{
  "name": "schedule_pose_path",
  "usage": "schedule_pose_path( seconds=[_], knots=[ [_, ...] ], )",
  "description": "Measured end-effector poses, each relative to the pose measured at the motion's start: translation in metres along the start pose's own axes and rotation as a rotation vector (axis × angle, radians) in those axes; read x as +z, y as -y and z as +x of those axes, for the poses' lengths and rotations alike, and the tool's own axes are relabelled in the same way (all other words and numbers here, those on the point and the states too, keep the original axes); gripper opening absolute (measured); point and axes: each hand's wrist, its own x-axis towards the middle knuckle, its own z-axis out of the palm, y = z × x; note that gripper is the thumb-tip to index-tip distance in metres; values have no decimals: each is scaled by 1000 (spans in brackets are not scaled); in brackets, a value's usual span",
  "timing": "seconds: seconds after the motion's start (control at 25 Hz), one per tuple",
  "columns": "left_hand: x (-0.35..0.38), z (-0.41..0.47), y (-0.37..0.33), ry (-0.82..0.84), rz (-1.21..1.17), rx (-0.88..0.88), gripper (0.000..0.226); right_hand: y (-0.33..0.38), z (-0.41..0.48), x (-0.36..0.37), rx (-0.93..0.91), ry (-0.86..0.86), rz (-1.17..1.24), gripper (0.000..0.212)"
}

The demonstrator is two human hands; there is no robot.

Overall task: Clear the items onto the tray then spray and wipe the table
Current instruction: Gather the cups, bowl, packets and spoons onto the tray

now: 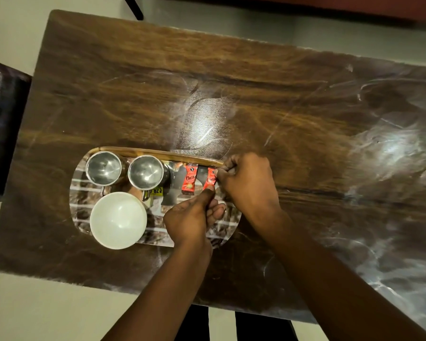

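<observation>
An oval mirrored tray [155,150] with a wooden rim lies on the left half of the dark wooden table [256,94]. It holds two steel mugs [103,168] [145,173], a white bowl [118,220] and a red coffee sachet [190,179]. A second red sachet [211,179] lies at the tray's right end. My left hand [190,217] pinches its lower end. My right hand [249,183] grips its upper end by the tray's rim.
Pale smears and streaks cover the tabletop, thickest at the right. A dark seat [3,129] stands off the table's left edge. Light floor shows on the left and at the bottom, and a dark table leg [133,7] at the top.
</observation>
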Motion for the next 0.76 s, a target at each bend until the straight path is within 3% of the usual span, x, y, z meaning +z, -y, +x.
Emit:
schedule_pose_path(
  seconds=[0.28,0.56,0.76],
  knots=[
    [2,-31,9,42,160,61,19,-12,-21,-35,35,-61,201,8],
    [79,-94,54,399,484,217,3,-123,-85,-120,310,-294,486,14],
    [151,-140,115,636,745,253,20,-218,-148,-185,514,-481,731,9]
  ],
)
